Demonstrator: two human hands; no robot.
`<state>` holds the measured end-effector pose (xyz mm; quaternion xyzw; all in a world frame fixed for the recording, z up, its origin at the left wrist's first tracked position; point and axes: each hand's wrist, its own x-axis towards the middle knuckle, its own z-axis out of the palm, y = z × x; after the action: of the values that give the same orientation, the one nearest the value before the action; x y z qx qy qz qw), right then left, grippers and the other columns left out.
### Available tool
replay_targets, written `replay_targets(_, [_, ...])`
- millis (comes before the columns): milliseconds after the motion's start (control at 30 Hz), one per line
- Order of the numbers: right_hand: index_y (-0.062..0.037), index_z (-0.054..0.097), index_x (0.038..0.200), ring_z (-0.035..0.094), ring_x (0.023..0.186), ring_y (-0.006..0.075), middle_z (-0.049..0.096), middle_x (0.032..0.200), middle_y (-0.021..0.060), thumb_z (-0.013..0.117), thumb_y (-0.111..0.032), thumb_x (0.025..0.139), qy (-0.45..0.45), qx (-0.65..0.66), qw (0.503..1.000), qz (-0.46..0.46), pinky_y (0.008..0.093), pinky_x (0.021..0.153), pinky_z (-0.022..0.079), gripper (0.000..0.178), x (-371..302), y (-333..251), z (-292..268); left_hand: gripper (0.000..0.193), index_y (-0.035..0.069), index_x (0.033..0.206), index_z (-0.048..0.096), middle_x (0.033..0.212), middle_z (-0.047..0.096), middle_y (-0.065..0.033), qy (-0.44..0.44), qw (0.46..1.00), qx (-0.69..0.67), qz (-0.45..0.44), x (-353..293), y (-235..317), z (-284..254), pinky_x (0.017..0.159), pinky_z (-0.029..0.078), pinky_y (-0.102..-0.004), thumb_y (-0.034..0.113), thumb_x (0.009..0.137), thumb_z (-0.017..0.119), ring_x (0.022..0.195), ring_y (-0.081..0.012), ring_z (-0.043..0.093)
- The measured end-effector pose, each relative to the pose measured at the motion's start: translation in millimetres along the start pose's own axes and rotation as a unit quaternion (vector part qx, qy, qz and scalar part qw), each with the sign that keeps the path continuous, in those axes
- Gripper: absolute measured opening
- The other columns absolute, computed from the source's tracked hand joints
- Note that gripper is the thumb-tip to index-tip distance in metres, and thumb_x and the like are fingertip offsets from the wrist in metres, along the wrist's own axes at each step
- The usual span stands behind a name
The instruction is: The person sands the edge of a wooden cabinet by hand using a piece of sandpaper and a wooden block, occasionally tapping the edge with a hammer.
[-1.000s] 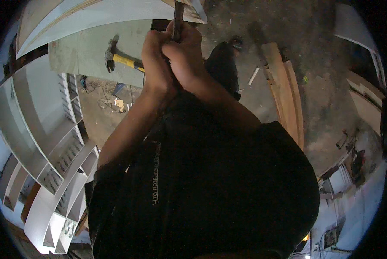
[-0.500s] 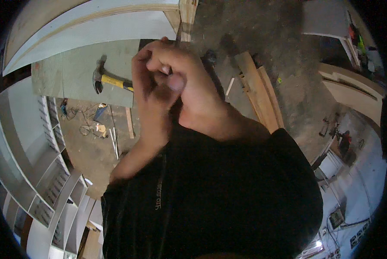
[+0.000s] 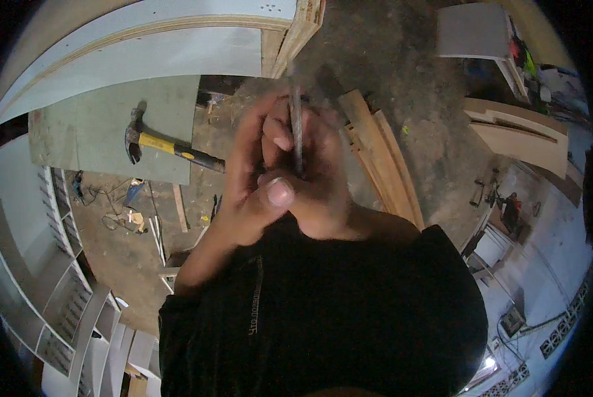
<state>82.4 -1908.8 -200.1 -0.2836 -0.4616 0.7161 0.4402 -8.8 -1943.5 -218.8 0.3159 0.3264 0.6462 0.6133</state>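
Both hands, left hand and right hand, grip clamped on a blurred thin rod.

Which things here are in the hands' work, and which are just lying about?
In hand:
- thin dark metal rod, held upright
- left hand and right hand, both closed around it

Lying about:
- yellow-handled hammer on a grey-green board
- wooden planks on the floor
- pale curved panel
- white shelving units

Bare hands and forearms, black short-sleeved shirt, small line of pale vertical print on it
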Motion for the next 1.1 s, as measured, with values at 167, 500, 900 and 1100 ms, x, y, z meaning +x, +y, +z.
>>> replay_targets(167, [-0.0081,0.046,0.084,0.048,0.069,0.0066,0.053,0.074,-0.0022,0.068,-0.004,0.078,0.093,0.107,0.976,0.166,0.0238,0.061,0.038,0.024,10.1,-41.4,12.9,0.066,-0.003,0.134,0.042,0.107,0.053,-0.0061,0.002,0.998,0.041,-0.049,18.8,26.9,4.9,0.088,0.04,-0.0267,0.036,0.089,0.068,0.099,-0.0115,0.05])
replay_targets(500, [-0.0099,0.044,0.089,0.045,0.052,0.0065,0.049,0.068,-0.0028,0.065,-0.003,0.08,0.088,0.147,0.948,0.267,0.0245,0.043,0.033,0.024,16.0,-61.0,12.9,0.046,0.003,0.113,0.047,0.095,0.054,-0.0035,0.056,0.994,0.079,-0.043,20.7,39.2,15.8,0.073,0.041,-0.0201,0.033,0.089,0.072,0.084,-0.0063,0.049])
replay_targets(900, [-0.0135,0.042,0.09,0.04,0.066,0.0026,0.041,0.076,-0.0074,0.07,0.0,0.077,0.115,0.211,0.945,0.221,0.0206,0.053,0.032,0.034,16.7,-55.8,24.8,0.07,0.0,0.12,0.047,0.098,0.053,-0.0033,0.08,0.992,0.062,-0.078,22.1,47.3,21.1,0.081,0.04,-0.0269,0.05,0.079,0.072,0.087,-0.0095,0.049])
replay_targets(1100, [-0.0137,0.042,0.09,0.04,0.065,0.0025,0.04,0.075,-0.0073,0.07,-0.001,0.077,0.116,0.216,0.94,0.237,0.0209,0.053,0.032,0.034,20.1,-56.1,24.0,0.117,-0.007,0.134,0.046,0.12,0.056,-0.0096,0.073,0.972,0.155,-0.158,23.8,54.7,15.8,0.099,0.042,-0.0325,0.086,0.066,0.064,0.113,-0.0193,0.055])
